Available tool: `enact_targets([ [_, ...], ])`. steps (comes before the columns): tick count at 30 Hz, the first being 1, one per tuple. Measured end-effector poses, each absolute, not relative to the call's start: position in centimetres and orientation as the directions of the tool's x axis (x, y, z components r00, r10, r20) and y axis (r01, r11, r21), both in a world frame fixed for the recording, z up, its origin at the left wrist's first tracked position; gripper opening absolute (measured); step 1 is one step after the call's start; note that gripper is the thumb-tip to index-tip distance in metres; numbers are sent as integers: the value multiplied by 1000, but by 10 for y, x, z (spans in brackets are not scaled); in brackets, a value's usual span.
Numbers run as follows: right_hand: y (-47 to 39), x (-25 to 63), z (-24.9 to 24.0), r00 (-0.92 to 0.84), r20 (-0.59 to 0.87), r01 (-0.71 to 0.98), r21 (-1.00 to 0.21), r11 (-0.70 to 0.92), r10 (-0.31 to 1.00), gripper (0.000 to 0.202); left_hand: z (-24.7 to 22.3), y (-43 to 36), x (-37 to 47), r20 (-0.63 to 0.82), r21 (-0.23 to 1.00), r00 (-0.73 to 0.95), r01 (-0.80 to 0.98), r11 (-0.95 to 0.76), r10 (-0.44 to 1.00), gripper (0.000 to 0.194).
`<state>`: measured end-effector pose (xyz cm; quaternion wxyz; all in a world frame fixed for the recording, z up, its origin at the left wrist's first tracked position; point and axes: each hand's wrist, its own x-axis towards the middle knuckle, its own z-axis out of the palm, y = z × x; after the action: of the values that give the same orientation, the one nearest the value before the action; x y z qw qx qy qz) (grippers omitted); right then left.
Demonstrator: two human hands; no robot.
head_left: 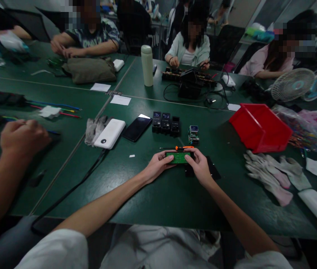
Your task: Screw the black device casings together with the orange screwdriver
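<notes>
- Grasping a green circuit board [178,158] at both ends, with the left hand [159,164] around its left end and the right hand [199,164] around its right.
- Lying directly between the two grips, with long axis running left to right, across the body; about equally near to either hand.
- Pressed by both thumbs on the board's green face, with fingers curled behind and under, partly out of sight; impossible to tell whether lifted or resting on the table [152,196].
- Just right of the board, partly under the right hand: a flat black sheet [213,171].
- To the board's left, well apart: a small white scrap [131,156]; far to its right, a pile of work gloves [269,177].
- Right behind the board, roughly parallel with its long side: an orange-handled screwdriver [179,148], shaft pointing left.
- Beyond the board and slightly right: a small electronic gadget [193,135], standing apart from the hands.
- Farther beyond the board, slightly left: three black boxes [165,124] in a row, with a dark phone [137,128] left of the board's line.
- Far right beyond the board: a red bin [259,129].
</notes>
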<state>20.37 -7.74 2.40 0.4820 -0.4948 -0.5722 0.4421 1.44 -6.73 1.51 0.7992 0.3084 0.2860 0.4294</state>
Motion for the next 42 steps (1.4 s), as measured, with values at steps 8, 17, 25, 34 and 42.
enact_targets([
  [8,-74,212,26,-39,123,137,-982,127,992,34,14,-63,12,-255,647,434,-588,486,864,32],
  [17,-73,241,41,-158,296,686,-653,320,942,31,13,-59,10,-282,601,395,-638,482,875,26],
  [25,-111,230,23,-344,227,864,-304,402,911,44,14,-61,10,-280,603,384,-643,472,880,24],
  [34,-146,229,20,-421,218,798,-373,474,881,37,10,-61,9,-256,595,396,-654,466,882,26],
  [42,-135,241,16,-469,265,764,-357,537,843,42,12,-61,10,-272,596,369,-661,456,889,24],
])
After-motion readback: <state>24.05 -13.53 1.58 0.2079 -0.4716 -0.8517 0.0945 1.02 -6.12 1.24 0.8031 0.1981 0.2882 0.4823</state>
